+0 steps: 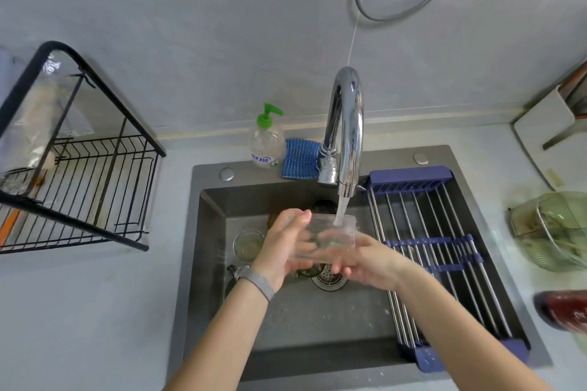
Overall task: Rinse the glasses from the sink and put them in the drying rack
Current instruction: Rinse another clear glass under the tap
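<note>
A clear glass (333,236) is held over the dark sink (317,327) under the running chrome faucet (346,136); water falls into its mouth. My left hand (282,251) holds its left side with fingers wrapped around it. My right hand (365,260) grips it from below and the right. Another glass (248,244) stands upright on the sink floor to the left, and more glass shapes lie behind my hands, partly hidden. The black wire drying rack (95,187) stands on the counter at the left.
A blue roll-up rack (444,254) spans the sink's right side. A soap bottle (266,140) and blue sponge (300,159) sit behind the sink. A green strainer bowl (552,228) and a red bottle (565,311) are on the right counter. The drain (328,278) lies below my hands.
</note>
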Demonstrator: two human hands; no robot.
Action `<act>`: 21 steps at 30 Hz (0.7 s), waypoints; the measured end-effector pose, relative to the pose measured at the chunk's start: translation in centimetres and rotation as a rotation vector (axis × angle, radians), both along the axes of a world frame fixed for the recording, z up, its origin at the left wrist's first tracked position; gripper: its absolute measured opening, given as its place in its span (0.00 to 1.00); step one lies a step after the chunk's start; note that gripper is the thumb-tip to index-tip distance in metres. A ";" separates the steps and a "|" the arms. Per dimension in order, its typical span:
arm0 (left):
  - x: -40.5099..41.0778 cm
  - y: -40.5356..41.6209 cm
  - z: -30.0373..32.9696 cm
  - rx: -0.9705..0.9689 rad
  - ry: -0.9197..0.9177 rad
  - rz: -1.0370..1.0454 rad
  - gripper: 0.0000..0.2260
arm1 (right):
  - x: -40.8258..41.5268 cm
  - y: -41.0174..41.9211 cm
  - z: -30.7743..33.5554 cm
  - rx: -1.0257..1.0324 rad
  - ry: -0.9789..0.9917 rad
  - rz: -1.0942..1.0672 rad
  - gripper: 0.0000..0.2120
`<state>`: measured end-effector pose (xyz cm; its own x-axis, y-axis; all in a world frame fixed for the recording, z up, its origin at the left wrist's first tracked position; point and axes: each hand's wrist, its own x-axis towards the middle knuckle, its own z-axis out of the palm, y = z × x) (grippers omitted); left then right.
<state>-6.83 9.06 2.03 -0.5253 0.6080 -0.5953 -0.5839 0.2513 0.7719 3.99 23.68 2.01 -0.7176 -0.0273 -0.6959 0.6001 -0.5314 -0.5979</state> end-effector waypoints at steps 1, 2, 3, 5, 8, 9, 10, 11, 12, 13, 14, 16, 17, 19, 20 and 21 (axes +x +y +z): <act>-0.1 -0.2 -0.1 0.021 -0.074 0.020 0.19 | 0.2 0.9 0.6 0.016 0.039 0.054 0.18; 0.0 -0.3 0.0 0.040 -0.154 0.052 0.19 | 0.4 1.5 0.8 0.075 0.060 0.069 0.17; 0.1 -0.6 -0.2 0.054 -0.237 0.094 0.17 | 0.6 1.7 0.9 0.189 0.059 0.048 0.14; 0.1 -0.9 -0.2 0.103 -0.414 0.204 0.14 | 1.2 0.6 0.7 0.621 0.047 -0.102 0.11; -0.1 -1.2 -0.2 0.112 -0.488 0.270 0.13 | 2.6 -1.5 0.5 1.228 0.404 -0.197 0.11; -0.3 -1.3 -0.7 0.089 -0.454 0.236 0.14 | 3.0 -1.9 0.4 1.313 0.582 -0.054 0.12; -0.3 -1.4 -0.7 0.056 -0.417 0.193 0.16 | 3.0 -1.8 0.3 1.347 0.728 0.134 0.14; -0.3 -1.3 -0.8 0.039 -0.367 0.132 0.18 | 2.7 -1.3 0.2 1.342 0.844 0.321 0.18; -0.1 -1.2 -0.2 0.027 -0.319 0.074 0.19 | 2.0 -0.7 0.2 1.320 0.938 0.488 0.22; 0.0 -1.0 -0.1 0.015 -0.261 0.025 0.17 | 1.3 0.0 0.1 1.319 1.024 0.654 0.26; 0.2 -0.7 0.5 -0.012 -0.205 -0.009 0.14 | 0.5 0.5 -0.1 1.386 1.089 0.833 0.29; 0.5 0.0 1.2 -0.055 -0.105 -0.051 0.10 | -0.8 1.3 -0.7 1.710 1.182 1.189 0.34; 0.4 0.3 1.1 -0.057 -0.064 -0.062 0.10 | -1.1 1.6 -1.0 1.885 1.131 1.313 0.37; 0.2 0.8 1.0 -0.058 0.019 -0.060 0.09 | -1.0 1.2 -1.2 1.910 0.900 1.378 0.43; 0.0 0.9 1.1 -0.057 0.029 -0.049 0.09 | -1.2 1.0 -1.1 1.787 0.861 1.343 0.45; -0.1 0.9 1.0 -0.039 -0.003 -0.033 0.07 | -1.6 0.7 -0.7 1.591 0.835 1.278 0.44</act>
